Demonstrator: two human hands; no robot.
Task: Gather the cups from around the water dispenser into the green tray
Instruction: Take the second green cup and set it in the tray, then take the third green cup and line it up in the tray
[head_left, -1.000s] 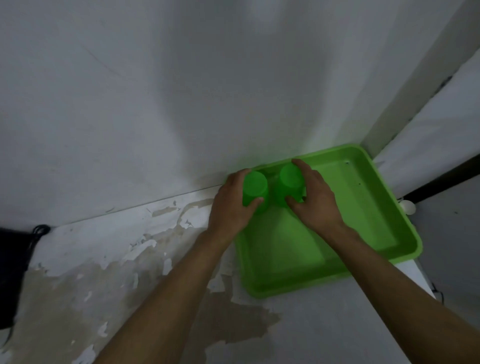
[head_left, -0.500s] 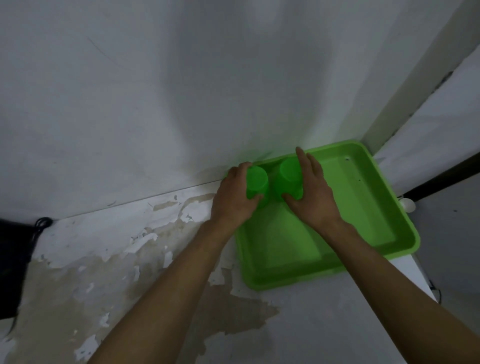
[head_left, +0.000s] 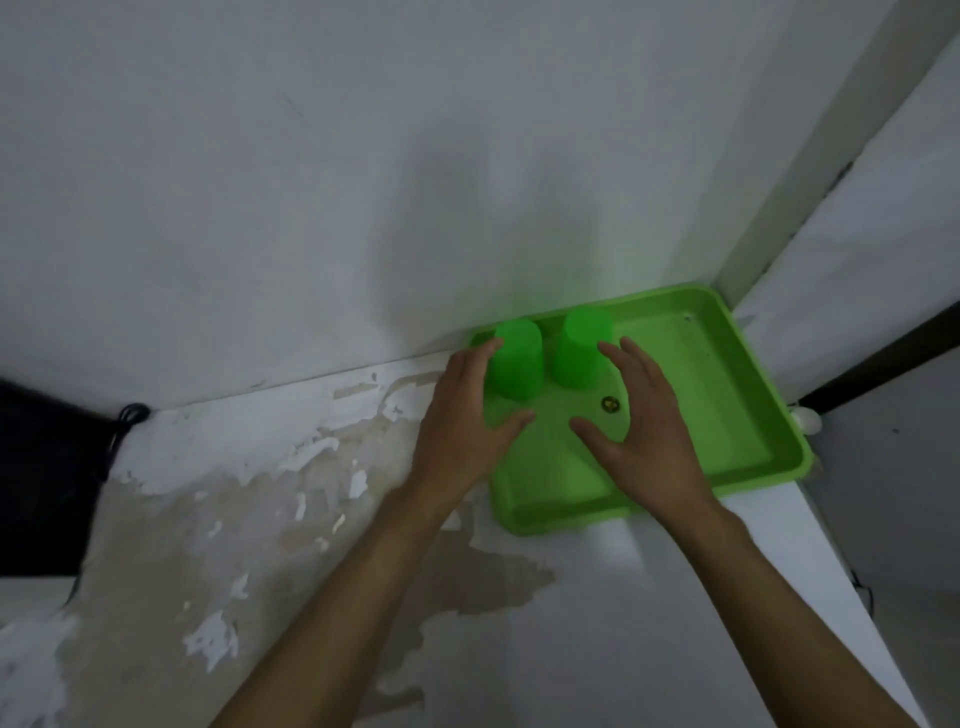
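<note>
A green tray (head_left: 737, 415) lies on a worn white surface against the wall, at the right. Two green cups stand upside down in its far left corner: the left cup (head_left: 517, 358) and the right cup (head_left: 582, 348), side by side. My left hand (head_left: 467, 426) hovers just left of and in front of the left cup, fingers spread and holding nothing. My right hand (head_left: 644, 431) hovers in front of the right cup over the tray floor, fingers spread and empty. A small round dark mark (head_left: 609, 404) shows on the tray floor between my hands.
The white surface (head_left: 260, 545) has peeling, stained paint. A white wall (head_left: 311, 182) rises right behind the tray. A dark object with a black cable (head_left: 124, 421) sits at the far left. A white panel with a dark gap (head_left: 883, 358) borders the tray's right side.
Both hands have let go of the two cups and drawn back toward me with fingers spread. The cups stay upside down in the tray's far left corner.
</note>
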